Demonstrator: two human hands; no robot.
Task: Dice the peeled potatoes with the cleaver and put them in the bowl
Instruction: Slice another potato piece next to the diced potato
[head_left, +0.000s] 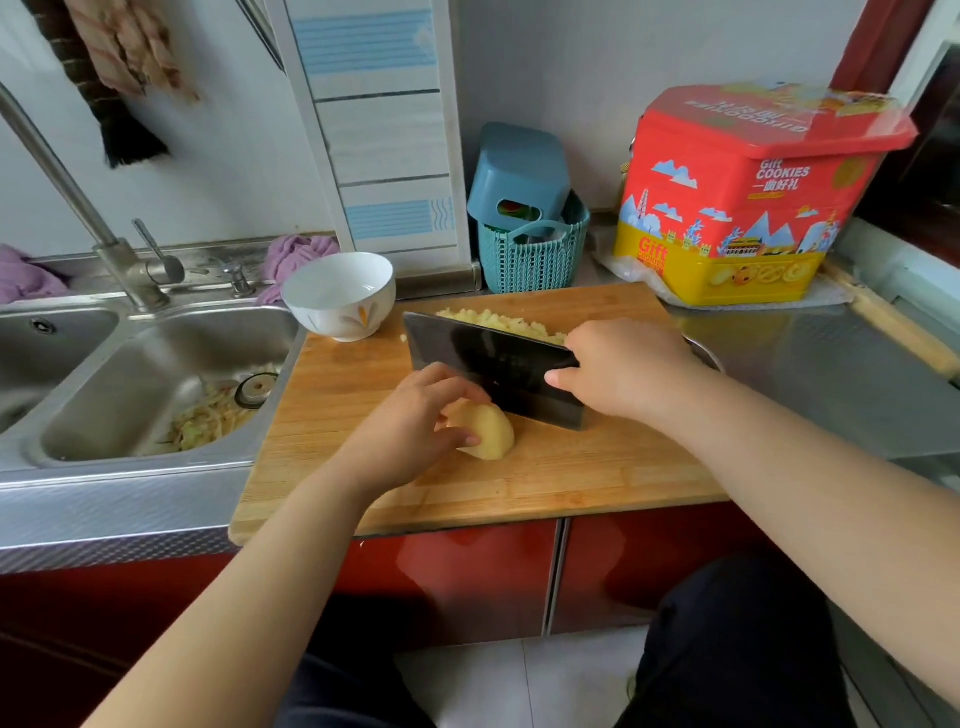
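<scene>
A peeled potato piece (488, 431) lies on the wooden cutting board (571, 467). My left hand (410, 426) holds it down with curled fingers and thumb around it. My right hand (623, 371) grips the handle of the dark cleaver (493, 364), whose blade stands against the potato's right end with its edge on the board. A heap of diced potato (498, 322) lies at the board's far side, partly hidden behind the blade. The white bowl (337, 293) stands at the board's far left corner and looks empty.
A steel sink (130, 400) with potato peelings (213, 415) lies left of the board, with a tap (78, 208) behind it. A teal basket (530, 254) and a red and yellow cookie tin (748, 208) stand behind the board. A metal rim (706, 353) shows behind my right hand.
</scene>
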